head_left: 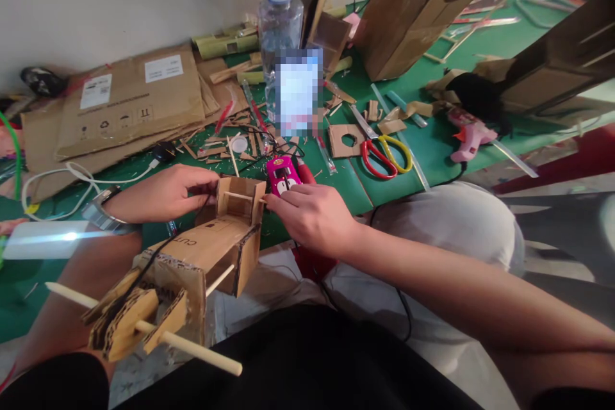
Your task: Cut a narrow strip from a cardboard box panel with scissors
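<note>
A cardboard model (pixel 196 246) leans across my lap at the table's edge, with a thick wooden dowel (pixel 202 352) through cardboard pieces at its near end. Through the small upright bracket at its far end runs a thin wooden stick (pixel 238 197). My right hand (pixel 314 214) is closed, pinching the stick's right end just outside the bracket. On the bracket's other side, my left hand (pixel 166 195) has its fingers bent against the cardboard; their tips are partly hidden. A black cord (pixel 156 253) lies over the model.
Beyond my right hand lie a pink glue gun-like tool (pixel 283 173), scissors (pixel 384 154) and a holed cardboard square (pixel 344 141). A water bottle (pixel 280 19) stands behind a blurred phone-like screen (pixel 298 93). Cardboard sheets (pixel 129 109), a pink glue gun (pixel 471 134) and scraps cover the green table.
</note>
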A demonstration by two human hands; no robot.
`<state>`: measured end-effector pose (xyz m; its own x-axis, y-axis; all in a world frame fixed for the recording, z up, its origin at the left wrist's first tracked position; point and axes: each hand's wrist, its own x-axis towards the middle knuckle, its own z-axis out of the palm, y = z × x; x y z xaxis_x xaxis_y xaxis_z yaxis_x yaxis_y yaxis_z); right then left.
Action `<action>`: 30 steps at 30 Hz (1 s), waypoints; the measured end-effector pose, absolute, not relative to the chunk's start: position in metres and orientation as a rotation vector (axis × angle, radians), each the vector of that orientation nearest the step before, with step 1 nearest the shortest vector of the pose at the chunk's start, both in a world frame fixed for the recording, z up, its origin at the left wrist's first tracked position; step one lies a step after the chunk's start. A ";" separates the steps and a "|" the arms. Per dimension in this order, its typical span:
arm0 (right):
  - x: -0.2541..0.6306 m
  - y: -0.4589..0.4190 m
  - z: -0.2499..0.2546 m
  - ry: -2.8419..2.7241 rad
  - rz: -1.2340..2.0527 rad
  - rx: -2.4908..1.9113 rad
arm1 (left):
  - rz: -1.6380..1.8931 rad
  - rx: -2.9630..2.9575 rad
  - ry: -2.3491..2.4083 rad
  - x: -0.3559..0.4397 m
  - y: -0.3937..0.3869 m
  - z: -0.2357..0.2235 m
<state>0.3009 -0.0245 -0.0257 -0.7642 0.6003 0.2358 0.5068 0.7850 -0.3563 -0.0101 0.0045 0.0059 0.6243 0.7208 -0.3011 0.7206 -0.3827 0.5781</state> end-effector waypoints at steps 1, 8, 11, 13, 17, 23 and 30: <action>0.300 -0.025 -0.024 -2.611 0.456 -0.908 | 0.000 2.152 1.119 -0.010 0.005 0.006; 0.292 -0.026 -0.011 -2.354 0.989 -1.215 | 0.018 2.138 1.078 -0.005 0.006 0.005; 0.295 -0.024 -0.012 -2.415 0.885 -1.201 | 0.030 2.147 1.112 -0.007 0.008 0.002; 0.298 -0.022 -0.012 -2.464 0.838 -1.174 | 0.036 2.144 1.125 -0.009 0.010 -0.002; 0.304 -0.019 -0.012 -2.530 0.804 -1.176 | 0.004 2.023 1.069 -0.012 0.014 -0.015; 0.304 -0.023 -0.013 -2.542 0.774 -1.150 | 0.103 2.049 1.077 -0.006 0.010 -0.019; 0.310 -0.025 -0.022 -2.574 0.426 -0.903 | 0.183 2.156 1.009 -0.001 0.007 -0.014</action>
<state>0.3097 -0.0248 -0.0217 -0.7223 0.6451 0.2492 0.5306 0.7481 -0.3986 -0.0014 0.0075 -0.0142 0.6813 0.7121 -0.1697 0.6070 -0.4201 0.6746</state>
